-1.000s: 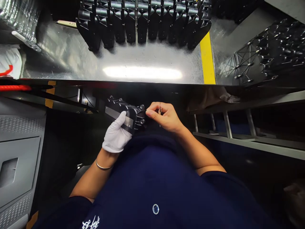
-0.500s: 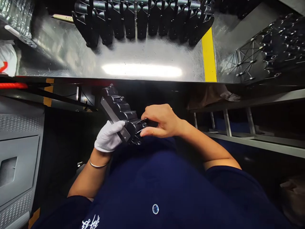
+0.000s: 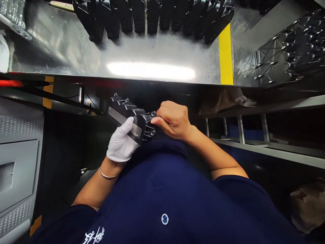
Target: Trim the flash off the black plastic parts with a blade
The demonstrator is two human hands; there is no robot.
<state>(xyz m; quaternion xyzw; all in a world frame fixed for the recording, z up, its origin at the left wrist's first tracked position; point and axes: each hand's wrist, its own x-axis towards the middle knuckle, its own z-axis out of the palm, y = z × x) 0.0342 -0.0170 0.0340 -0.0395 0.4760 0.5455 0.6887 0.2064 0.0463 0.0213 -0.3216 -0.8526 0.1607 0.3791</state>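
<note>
My left hand (image 3: 122, 144), in a white glove, is closed round a black moulded plastic part (image 3: 132, 112) with rounded ribs and small ring-shaped bosses. A flat metallic-grey strip (image 3: 119, 117) runs along the side of the part that faces me, and the gloved thumb presses over it. At the part's right end, my bare right hand (image 3: 174, 118) is closed in a pinch beside a ring boss. Something thin and dark seems to be between its thumb and fingers, mostly hidden. The part is held in the air, tilted, in front of my body.
Beyond the hands runs a metal bench (image 3: 83, 51) with a row of similar black parts (image 3: 152, 17) and a yellow stripe (image 3: 225, 54). More black parts (image 3: 304, 47) are stacked at right. A metal rack (image 3: 241, 128) stands below right, a grey plastic case (image 3: 19, 162) at left.
The black part has turned in my left hand, its right end now higher. My right hand has moved slightly up, its fingers curled tighter. The view has shifted a little.
</note>
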